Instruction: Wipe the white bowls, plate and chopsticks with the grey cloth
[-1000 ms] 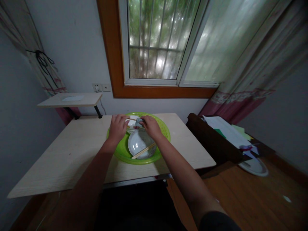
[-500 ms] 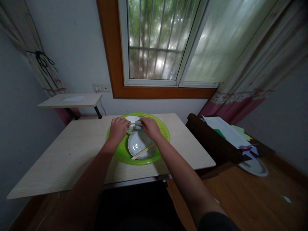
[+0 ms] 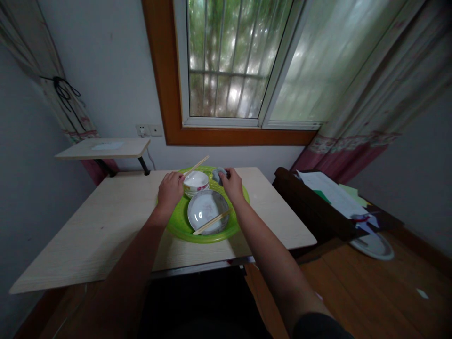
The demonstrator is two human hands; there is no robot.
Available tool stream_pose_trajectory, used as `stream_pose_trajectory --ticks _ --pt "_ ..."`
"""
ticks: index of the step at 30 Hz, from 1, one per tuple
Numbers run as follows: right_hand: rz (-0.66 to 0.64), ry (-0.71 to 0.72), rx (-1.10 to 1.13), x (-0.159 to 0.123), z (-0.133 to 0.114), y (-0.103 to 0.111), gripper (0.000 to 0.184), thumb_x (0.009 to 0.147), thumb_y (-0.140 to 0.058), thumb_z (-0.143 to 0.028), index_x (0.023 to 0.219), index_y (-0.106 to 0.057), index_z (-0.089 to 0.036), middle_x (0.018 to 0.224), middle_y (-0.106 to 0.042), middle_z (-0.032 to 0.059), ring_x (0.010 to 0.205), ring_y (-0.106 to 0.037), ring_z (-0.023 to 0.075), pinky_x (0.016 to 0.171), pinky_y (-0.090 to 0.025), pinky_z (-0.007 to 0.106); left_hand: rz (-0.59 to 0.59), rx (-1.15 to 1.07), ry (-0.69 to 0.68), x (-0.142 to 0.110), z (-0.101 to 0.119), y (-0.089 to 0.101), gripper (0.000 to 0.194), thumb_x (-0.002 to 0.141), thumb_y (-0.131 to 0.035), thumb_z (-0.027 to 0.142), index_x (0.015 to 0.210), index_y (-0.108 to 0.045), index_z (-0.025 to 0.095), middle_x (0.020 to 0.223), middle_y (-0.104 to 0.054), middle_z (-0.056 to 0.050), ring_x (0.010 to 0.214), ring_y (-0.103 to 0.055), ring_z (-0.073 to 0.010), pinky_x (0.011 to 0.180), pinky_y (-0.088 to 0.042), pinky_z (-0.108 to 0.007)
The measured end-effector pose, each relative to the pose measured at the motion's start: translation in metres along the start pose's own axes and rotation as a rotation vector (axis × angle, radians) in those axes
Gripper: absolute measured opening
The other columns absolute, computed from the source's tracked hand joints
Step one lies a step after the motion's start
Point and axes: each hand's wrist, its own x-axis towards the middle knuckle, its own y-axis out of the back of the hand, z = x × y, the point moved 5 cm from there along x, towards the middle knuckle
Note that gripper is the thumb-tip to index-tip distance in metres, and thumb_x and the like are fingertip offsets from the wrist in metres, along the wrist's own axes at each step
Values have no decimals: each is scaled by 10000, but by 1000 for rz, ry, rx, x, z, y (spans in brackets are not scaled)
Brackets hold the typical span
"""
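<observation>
A pair of chopsticks (image 3: 197, 165) is pinched at one end in my left hand (image 3: 170, 190); they slant up and to the right over the basin. Bunched in the fingers of my right hand (image 3: 232, 183) is a grey-blue cloth (image 3: 219, 175), apart from the chopsticks. Below both hands lies a green plastic basin (image 3: 183, 230). Inside it, white bowls (image 3: 196, 182) with a red floral pattern are stacked at the back. A shallow plate (image 3: 206, 207) sits in front of them, with more chopsticks (image 3: 212, 222) lying across its lower right side.
The basin stands on a pale wooden table (image 3: 116, 226). A small raised shelf (image 3: 130, 148) with a paper on it is at the back left. Right of the table is a dark brown piece of furniture (image 3: 310, 207) with papers (image 3: 328, 186). A barred window (image 3: 229, 61) is ahead.
My right hand has moved right with the cloth, away from my left hand. The chopsticks in my left hand now show along their length, and the stacked bowls are uncovered.
</observation>
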Motion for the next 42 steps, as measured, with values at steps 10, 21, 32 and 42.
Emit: stream_pose_trajectory --ticks 10,21,32,42 --pt "-278 154 313 -15 -27 -21 334 924 -632 -478 1131 -618 -217 1079 -742 61 912 -700 192 824 -570 331 -254 -215 -111 -6 14 -18 194 1006 -524 350 1036 -656 210 1004 -741 -92 950 -700 -243 862 -532 -382" --pt "-413 138 456 -22 -32 -33 392 840 -733 -427 1119 -534 -237 1052 -735 32 980 -710 201 889 -549 343 -397 -230 -178 -10 25 -18 165 979 -571 343 994 -670 212 961 -758 -93 876 -715 -251 773 -534 -361" --pt "-235 241 187 -23 -40 -16 313 884 -647 -379 1152 -601 -223 1090 -733 62 958 -690 229 869 -542 358 -180 -222 -162 -6 22 -4 235 1026 -504 353 1018 -688 206 949 -729 -75 873 -671 -223 845 -524 -362" --pt "-459 529 -92 -33 -51 -32 324 877 -634 -179 1198 -657 -224 1190 -723 80 1108 -658 241 1012 -480 383 -7 -119 -219 -2 24 12 392 1016 -544 310 1400 -606 259 1369 -596 -126 1236 -542 -283 1093 -439 -466"
